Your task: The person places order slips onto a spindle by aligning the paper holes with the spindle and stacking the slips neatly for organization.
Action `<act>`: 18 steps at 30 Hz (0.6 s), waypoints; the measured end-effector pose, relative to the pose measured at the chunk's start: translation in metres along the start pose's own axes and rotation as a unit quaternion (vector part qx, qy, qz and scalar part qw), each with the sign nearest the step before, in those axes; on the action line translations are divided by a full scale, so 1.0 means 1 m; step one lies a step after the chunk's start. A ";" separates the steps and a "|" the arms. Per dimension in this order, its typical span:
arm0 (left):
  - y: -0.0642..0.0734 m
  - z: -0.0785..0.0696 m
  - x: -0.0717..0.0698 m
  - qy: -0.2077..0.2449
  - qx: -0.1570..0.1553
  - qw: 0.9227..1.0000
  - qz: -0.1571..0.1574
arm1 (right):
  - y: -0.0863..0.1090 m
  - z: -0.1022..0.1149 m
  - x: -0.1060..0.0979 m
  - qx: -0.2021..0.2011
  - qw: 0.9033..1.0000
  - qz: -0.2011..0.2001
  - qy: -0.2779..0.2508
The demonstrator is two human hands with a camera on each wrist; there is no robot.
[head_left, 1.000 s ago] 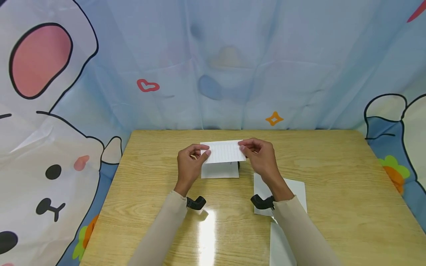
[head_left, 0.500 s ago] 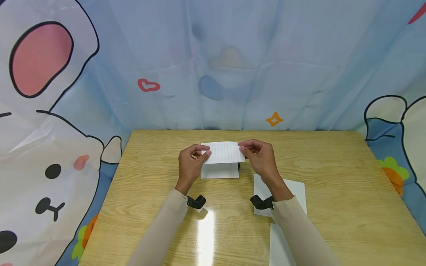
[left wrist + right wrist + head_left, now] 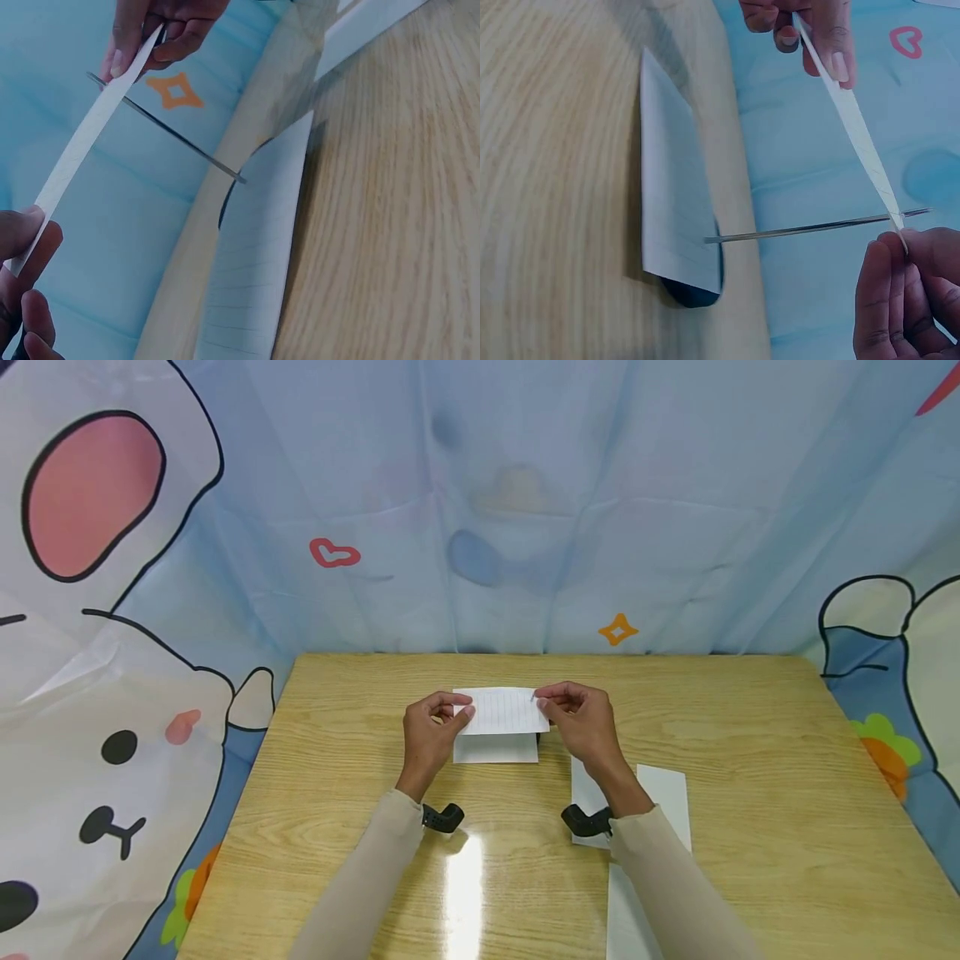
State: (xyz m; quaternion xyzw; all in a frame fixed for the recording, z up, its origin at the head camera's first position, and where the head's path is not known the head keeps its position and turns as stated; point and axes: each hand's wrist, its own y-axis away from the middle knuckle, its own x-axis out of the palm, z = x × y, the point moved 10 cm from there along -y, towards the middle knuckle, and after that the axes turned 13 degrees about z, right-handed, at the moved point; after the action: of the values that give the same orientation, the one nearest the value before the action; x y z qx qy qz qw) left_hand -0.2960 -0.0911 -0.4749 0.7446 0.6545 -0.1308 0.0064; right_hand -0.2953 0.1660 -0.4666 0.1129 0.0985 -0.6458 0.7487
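Note:
My left hand (image 3: 431,739) pinches the left edge of a lined white paper slip (image 3: 501,710). At the slip's right edge, my right hand (image 3: 590,731) pinches it between thumb and fingers. A thin metal spike (image 3: 180,136) goes through the held slip close to the right hand, its tip showing beyond the paper in both wrist views. Lower on the same spike sits another lined slip (image 3: 676,180), over a dark base (image 3: 692,295) that it mostly hides. A gap separates the two slips.
White sheets of paper lie on the wooden table (image 3: 315,827) to the right, one sheet (image 3: 665,793) partly under the right forearm and another (image 3: 628,918) nearer the front edge. A blue cartoon curtain (image 3: 487,527) hangs behind the table.
Both hands have brought the held slip slightly lower and nearer in the head view, the right hand moving more. The spike's tip now shows at the slip's right end.

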 end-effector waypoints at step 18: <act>0.004 0.025 0.004 -0.017 -0.035 0.999 0.010 | 0.002 -0.025 0.011 0.022 1.000 0.011 0.007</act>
State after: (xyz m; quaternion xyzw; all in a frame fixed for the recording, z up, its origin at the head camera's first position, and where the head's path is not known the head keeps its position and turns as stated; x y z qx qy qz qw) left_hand -0.2959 -0.0920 -0.5005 0.7480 0.6510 -0.1207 0.0450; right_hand -0.2914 0.1630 -0.4942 0.1350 0.0878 -0.6391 0.7521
